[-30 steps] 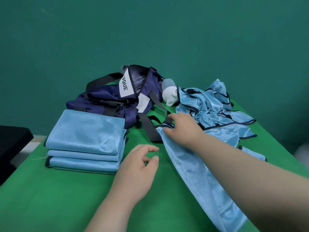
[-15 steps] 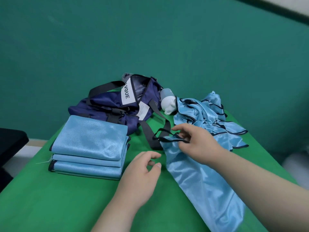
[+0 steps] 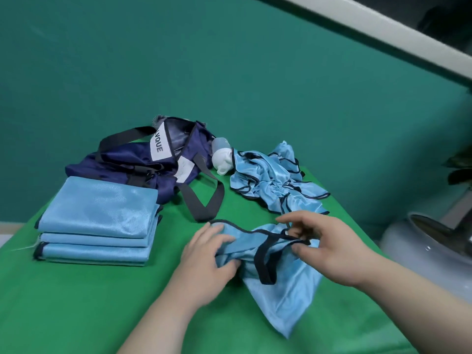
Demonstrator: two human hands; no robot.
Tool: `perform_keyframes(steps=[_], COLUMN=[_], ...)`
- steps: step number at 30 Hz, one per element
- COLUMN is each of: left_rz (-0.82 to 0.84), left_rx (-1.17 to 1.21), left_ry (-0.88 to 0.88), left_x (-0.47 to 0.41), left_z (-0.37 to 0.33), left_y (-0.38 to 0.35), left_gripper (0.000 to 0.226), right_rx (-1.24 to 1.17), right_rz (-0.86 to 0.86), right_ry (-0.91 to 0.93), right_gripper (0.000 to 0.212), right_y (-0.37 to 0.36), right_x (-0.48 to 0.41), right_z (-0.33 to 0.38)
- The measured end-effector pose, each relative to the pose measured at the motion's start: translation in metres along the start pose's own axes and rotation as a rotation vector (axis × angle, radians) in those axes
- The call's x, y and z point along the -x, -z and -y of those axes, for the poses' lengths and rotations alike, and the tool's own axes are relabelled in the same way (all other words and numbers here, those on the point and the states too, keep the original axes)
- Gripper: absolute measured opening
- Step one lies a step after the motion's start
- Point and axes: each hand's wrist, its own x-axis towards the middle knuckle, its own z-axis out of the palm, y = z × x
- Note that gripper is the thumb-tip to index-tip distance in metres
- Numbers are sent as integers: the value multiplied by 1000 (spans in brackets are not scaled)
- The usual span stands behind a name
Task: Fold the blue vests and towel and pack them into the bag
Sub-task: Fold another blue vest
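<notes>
A crumpled light blue vest [image 3: 281, 284] with black trim lies on the green table in front of me. My left hand [image 3: 207, 261] grips its left shoulder part between thumb and fingers. My right hand [image 3: 324, 244] pinches the black-trimmed strap on its right side. A stack of three folded blue vests [image 3: 99, 215] sits at the left. Behind the stack lies the open navy bag [image 3: 143, 162] with black straps. A heap of unfolded blue vests [image 3: 273, 180] lies at the back right.
A white and pale blue bottle [image 3: 222, 157] lies between the bag and the heap. The bag's black strap loop [image 3: 201, 200] reaches toward the vest I hold. A grey round object [image 3: 429, 246] stands off the table's right edge. The green wall is close behind.
The vest has been pulled away from the heap toward me. My left hand moved right and took hold of it. My right hand shifted right along the strap. The view tilted up.
</notes>
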Motion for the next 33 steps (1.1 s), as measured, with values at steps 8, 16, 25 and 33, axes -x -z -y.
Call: perform_keyframes(steps=[8,16,25,33], left_rz=[194,206,167,105], left_rx=[-105,-267,-455,-472], left_ry=[-13,42,211,230], left_x=[7,12,20,15], left_z=[-1,9,8,7], left_y=[-4,15,35,29], left_gripper=[84,85,45,23], right_rx=[265,226,364,190], right_rz=[164,302,211,144], right_ry=[-108,-233,-184,-301], right_gripper=[54,50,46,44], right_y=[0,-9,-87,-111], right_x=[6,-19,-71,-89], right_z=[-15,-1,17,20])
